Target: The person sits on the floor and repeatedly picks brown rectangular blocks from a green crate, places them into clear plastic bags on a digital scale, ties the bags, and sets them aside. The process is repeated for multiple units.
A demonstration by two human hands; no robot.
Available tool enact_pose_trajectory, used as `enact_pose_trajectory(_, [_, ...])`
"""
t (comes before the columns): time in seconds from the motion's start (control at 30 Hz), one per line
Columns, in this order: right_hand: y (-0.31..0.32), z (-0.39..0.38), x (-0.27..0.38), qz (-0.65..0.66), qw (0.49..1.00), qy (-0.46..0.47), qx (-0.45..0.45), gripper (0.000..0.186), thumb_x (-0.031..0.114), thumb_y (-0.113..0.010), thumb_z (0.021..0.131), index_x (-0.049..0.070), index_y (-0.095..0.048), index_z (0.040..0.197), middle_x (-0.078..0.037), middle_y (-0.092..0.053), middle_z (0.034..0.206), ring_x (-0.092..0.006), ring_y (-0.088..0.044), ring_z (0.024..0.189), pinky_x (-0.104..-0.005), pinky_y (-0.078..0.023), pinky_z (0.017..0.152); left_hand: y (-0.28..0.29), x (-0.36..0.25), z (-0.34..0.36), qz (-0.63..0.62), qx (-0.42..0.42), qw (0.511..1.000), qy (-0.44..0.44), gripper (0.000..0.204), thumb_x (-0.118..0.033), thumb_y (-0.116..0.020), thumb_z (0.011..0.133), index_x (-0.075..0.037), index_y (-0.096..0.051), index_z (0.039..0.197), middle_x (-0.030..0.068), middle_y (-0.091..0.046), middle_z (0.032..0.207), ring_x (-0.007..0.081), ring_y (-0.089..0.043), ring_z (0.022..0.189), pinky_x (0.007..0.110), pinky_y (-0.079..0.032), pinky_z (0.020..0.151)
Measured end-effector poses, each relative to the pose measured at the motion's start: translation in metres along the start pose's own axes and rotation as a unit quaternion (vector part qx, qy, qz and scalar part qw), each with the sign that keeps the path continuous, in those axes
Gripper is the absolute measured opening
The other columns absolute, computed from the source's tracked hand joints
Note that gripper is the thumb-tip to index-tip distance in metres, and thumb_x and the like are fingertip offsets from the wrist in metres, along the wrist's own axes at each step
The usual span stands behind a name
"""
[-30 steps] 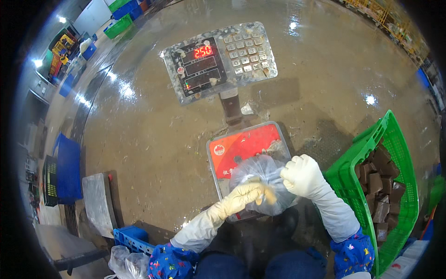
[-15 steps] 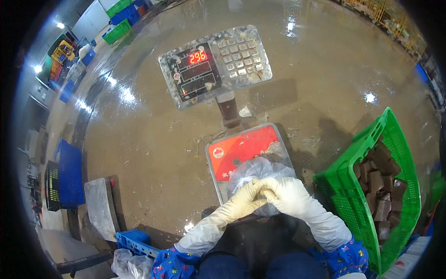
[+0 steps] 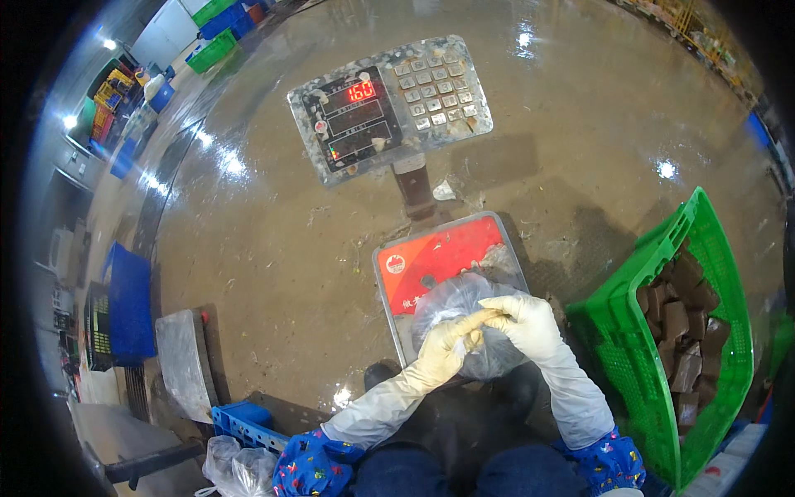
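A filled, clear plastic bag [image 3: 490, 362] rests on the red-topped platform [image 3: 439, 248] of a weighing scale. Above it, my left hand [image 3: 439, 354], in a cream rubber glove, has its fingers closed at the gathered top of the bag. My right hand [image 3: 528, 325], gloved alike, meets it there with thumb and fingers pinched together. The twisted plastic between the fingertips is mostly hidden. Beyond the platform, the scale's display and keypad head [image 3: 391, 108] stands on a short post, its red digits lit and its casing spattered with dirt.
To the right a green crate [image 3: 621, 348] holds several brown blocks [image 3: 683, 323]. At the left are a grey slab-like board [image 3: 184, 364], a blue bin [image 3: 128, 306] and a blue basket [image 3: 244, 427], with clear plastic bags [image 3: 240, 468] near it. The floor [image 3: 273, 248] is wet and muddy.
My right hand has drawn slightly up and its pinch shows more plainly, while my left hand has turned at the bag's top. The scale's lit reading has dropped.
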State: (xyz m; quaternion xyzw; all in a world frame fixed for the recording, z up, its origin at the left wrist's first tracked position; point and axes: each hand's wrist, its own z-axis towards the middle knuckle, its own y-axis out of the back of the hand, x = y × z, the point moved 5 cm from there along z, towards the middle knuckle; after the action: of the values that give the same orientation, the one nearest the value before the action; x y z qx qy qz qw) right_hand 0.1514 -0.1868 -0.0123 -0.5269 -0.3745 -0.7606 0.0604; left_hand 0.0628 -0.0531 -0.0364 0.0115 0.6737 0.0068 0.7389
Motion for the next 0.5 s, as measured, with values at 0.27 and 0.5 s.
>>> enact_pose_trajectory(0.27, [-0.003,-0.015,0.053,-0.088,0.985,0.124,0.086,0.022,0.003,-0.071,0.077,0.01,-0.069,0.098,-0.01,-0.069,0.085,-0.027,-0.067,0.076,-0.0334,-0.051,0.069,0.006,-0.003,0.003,-0.138,-0.047,0.974,0.172,0.036,0.003,-0.063,0.079,-0.006,-0.063,0.113,0.0059,-0.067,0.097,0.014,-0.06,0.097,0.028,-0.046,0.089])
enact_pose_trajectory(0.5, [0.022,0.01,0.012,0.1,0.992,-0.042,0.065,0.019,0.014,-0.075,0.08,0.005,-0.072,0.096,-0.011,-0.07,0.089,-0.0196,-0.067,0.084,-0.0299,-0.052,0.077,0.002,0.008,0.008,-0.142,-0.035,0.972,0.183,0.017,0.006,-0.068,0.077,-0.005,-0.064,0.089,0.0022,-0.067,0.092,0.011,-0.061,0.088,0.027,-0.048,0.083])
